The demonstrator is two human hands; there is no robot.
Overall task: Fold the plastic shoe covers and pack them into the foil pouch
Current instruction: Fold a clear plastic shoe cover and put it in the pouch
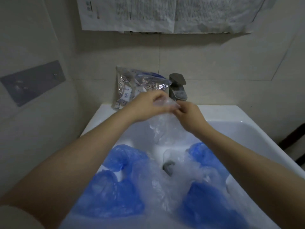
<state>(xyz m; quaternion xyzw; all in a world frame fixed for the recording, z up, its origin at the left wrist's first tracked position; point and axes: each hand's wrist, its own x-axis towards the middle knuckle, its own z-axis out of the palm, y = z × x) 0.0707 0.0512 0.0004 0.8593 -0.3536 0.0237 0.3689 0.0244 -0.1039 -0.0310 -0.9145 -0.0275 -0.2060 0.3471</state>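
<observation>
Both hands meet above the back of the sink (pixel 105 113), just in front of the tap (pixel 177 87). The left hand (pixel 145 106) has its fingers curled round the top of a clear cover (pixel 165 129), and the right hand (pixel 189 114) pinches the same top edge from the other side; the cover hangs down from them into the sink. The pouch (pixel 132 86) leans against the wall at the sink's back edge, left of the tap, crumpled and with something blue showing at its mouth. More covers lie in the sink: blue covers (pixel 112 192) on its left side and near right side, and clear ones (pixel 156 182) in the middle around the drain (pixel 168 166). Printed paper (pixel 156 14) hangs on the wall above the sink
</observation>
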